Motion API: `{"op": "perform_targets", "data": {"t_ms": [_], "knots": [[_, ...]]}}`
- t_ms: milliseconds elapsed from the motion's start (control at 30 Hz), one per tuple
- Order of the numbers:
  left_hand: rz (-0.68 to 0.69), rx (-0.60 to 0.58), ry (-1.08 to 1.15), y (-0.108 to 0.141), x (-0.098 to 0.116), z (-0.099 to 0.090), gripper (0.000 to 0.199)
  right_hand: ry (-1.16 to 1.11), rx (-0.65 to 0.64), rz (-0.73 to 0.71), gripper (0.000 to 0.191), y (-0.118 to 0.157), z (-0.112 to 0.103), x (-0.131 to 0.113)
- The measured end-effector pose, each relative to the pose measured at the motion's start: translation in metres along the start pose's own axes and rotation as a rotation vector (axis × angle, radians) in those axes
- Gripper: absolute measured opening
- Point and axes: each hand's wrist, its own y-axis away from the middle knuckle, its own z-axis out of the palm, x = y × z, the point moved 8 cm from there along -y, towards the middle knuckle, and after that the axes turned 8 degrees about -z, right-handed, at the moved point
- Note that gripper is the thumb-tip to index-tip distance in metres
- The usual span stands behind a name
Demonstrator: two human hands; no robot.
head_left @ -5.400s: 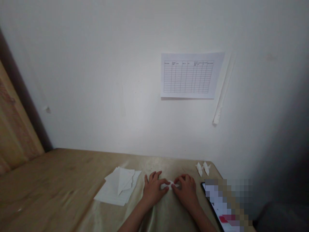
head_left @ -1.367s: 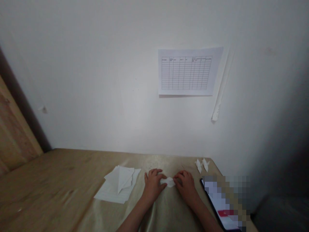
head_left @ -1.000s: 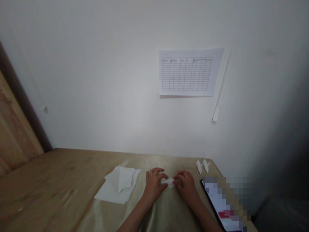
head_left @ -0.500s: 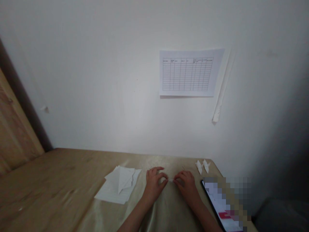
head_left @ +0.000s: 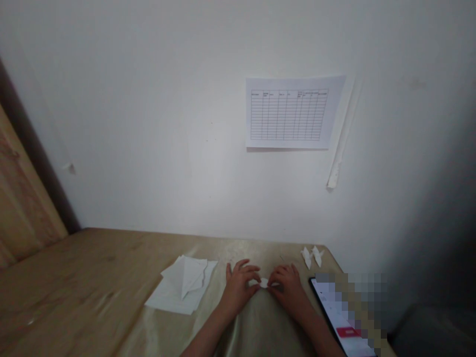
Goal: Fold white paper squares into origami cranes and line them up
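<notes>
Between my hands, a little above or on the brown-covered table [head_left: 111, 277], is a small piece of folded white paper [head_left: 264, 283]. My left hand [head_left: 241, 281] pinches its left end between thumb and fingers, the other fingers raised. From the opposite side, my right hand [head_left: 285, 281] grips its right end with thumb and fingertips. Much of the paper is hidden by the fingers, so its folded form cannot be made out. Left of my left hand lies a pile of white paper sheets [head_left: 171, 295], with a creased piece on top.
Two small folded white paper shapes [head_left: 311, 257] lie at the back right. A phone or tablet [head_left: 334, 307] with a lit screen, partly pixelated, rests beside my right forearm. A printed table sheet [head_left: 286, 114] hangs on the wall behind. Wooden boards stand at far left.
The paper between my hands has turned from a thin edge-on strip to a wider white face. My left fingers have shifted and spread slightly; both hands stay in place.
</notes>
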Motion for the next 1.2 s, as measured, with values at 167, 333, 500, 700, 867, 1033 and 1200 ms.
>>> {"op": "perform_targets", "data": {"t_ms": [167, 333, 500, 700, 867, 1033, 1200], "knots": [[0.041, -0.042, 0.011, 0.0, -0.003, 0.009, 0.009, -0.035, -0.019, 0.009, 0.016, 0.0, -0.001, 0.0], [0.026, -0.082, -0.004, -0.001, -0.008, 0.016, 0.007, -0.058, -0.026, 0.003, 0.013, 0.001, -0.003, -0.001], [0.022, -0.089, -0.011, -0.001, -0.006, 0.015, 0.011, -0.059, -0.037, -0.006, 0.012, 0.002, -0.005, -0.003], [0.053, -0.061, -0.006, 0.002, -0.001, 0.011, 0.012, -0.07, -0.025, -0.007, 0.013, 0.002, -0.005, -0.004], [0.098, -0.036, -0.028, 0.003, 0.003, 0.011, 0.005, -0.064, -0.043, -0.02, 0.013, 0.003, -0.002, -0.005], [0.098, -0.038, -0.036, 0.003, 0.003, 0.012, 0.005, -0.041, -0.054, -0.033, 0.014, 0.003, -0.001, -0.005], [0.073, -0.035, -0.025, 0.002, 0.001, 0.013, 0.003, -0.023, -0.031, -0.024, 0.014, 0.003, 0.0, -0.003]]}}
